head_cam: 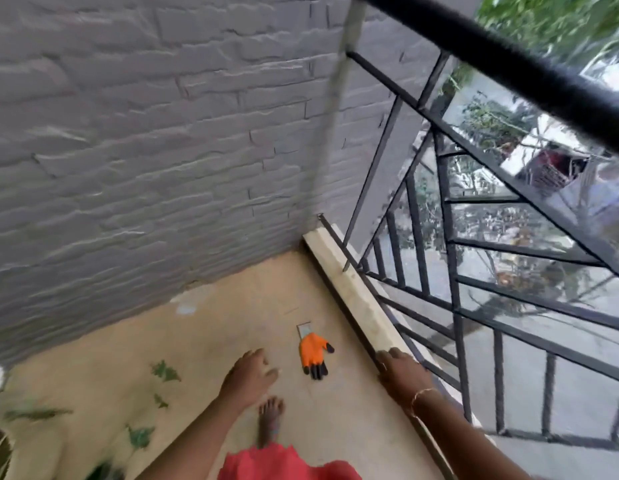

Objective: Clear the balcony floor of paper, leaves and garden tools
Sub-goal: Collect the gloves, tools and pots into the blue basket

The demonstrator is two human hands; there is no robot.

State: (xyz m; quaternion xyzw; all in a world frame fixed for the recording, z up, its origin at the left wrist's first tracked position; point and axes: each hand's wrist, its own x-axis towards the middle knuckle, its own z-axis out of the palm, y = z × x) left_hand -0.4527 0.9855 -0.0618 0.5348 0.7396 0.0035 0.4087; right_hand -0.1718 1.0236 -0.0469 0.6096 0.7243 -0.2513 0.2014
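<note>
Head view: a person stands barefoot on a tan balcony floor (231, 306), looking down into the far corner where a grey-painted brick wall (145, 150) meets a pale ledge (349, 285) that carries a black metal railing (451, 258). An orange gardening glove (314, 353) with black fingertips lies flat on the floor near its railing-side edge, cuff toward the corner and fingers toward the person. A small pale slip of paper (304, 329) lies at the cuff, touching or just beside it. Green leaves are scattered over the left part of the floor: one leaf (165, 371) nearest the wall, a smaller leaf (160, 401) below it, a third leaf (140, 436) closer to the near edge, and a blurred leaf (34, 413) by the left edge. The left hand (250, 374) hangs over the floor just left of the glove and apart from it, fingers relaxed, its grip empty. The right hand (401, 374) rests on the inner edge of the ledge, a thin thread band (420, 396) at the wrist; whether its grip closes over that edge cannot be told through the blur. A bare foot (270, 419) stands on the floor below the left hand, above a fold of red cloth (287, 462). A street and greenery show through the bars.
</note>
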